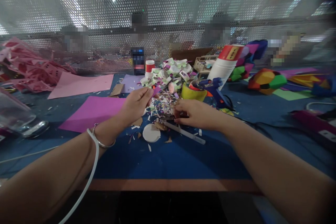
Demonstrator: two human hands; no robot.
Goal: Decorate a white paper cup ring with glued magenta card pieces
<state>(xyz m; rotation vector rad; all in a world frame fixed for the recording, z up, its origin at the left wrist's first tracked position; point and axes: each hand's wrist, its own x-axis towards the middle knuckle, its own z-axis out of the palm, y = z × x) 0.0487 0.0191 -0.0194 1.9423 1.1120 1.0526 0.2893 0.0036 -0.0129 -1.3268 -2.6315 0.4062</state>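
Observation:
My left hand (136, 106) is raised above the blue table mat (183, 154), its fingers pinched together near a small purple scrap that is too small to name. My right hand (195, 113) reaches into a heap of paper scraps (161, 106), fingers curled on something I cannot make out. A clear glue stick (185, 133) lies just under that hand. A white round disc (151, 133) rests on the mat between both hands. Behind the scraps rises a pile of small folded paper pieces (172, 73).
A magenta sheet (91, 112) and a pink sheet (81, 84) lie at left. A blue glue gun (214, 89), yellow tape roll (193, 92) and tilted white glue bottle (225, 64) stand behind. Coloured paper polyhedra (266, 80) sit at right. A perforated screen (168, 14) closes the back.

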